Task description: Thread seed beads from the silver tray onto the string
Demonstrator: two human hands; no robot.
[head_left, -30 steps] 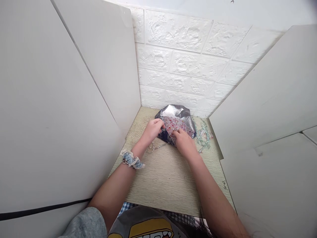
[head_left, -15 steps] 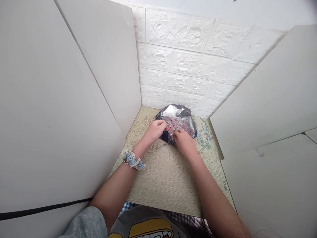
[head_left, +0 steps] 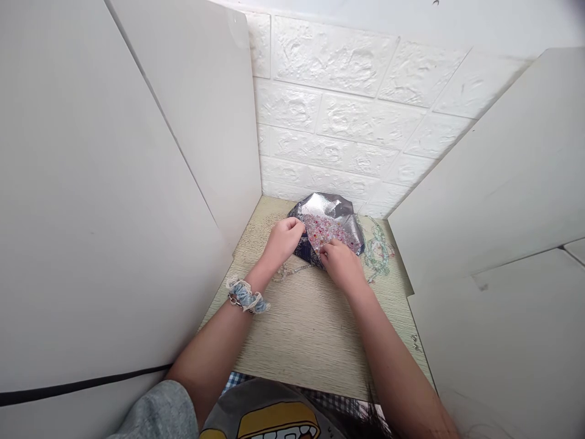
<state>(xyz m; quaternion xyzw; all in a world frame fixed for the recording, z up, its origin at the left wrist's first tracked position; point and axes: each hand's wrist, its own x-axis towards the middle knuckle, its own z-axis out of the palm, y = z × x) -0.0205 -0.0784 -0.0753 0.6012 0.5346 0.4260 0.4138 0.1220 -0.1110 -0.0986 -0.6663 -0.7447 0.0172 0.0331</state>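
A silver-lined pouch (head_left: 345,208) with a dark blue patterned outside lies open near the back wall, and many small pink and clear beads (head_left: 326,230) rest in it. My left hand (head_left: 286,239) is at the pouch's left edge, fingers pinched together; what is between them is too small to make out. At the front edge of the pouch, beside the beads, my right hand (head_left: 340,262) has its fingertips closed, and their contents are hidden. A strand of small beads (head_left: 292,271) lies on the table between my hands.
Green and clear bead strands (head_left: 377,250) lie right of the pouch on the wooden table (head_left: 301,329). White panels (head_left: 214,110) (head_left: 493,183) stand at both sides, with a white brick-patterned wall (head_left: 333,116) behind. Small shiny pieces (head_left: 415,341) sit at the right edge.
My left hand has shifted slightly left and up, away from the beads. My right hand has stayed almost in place at the pouch's front edge.
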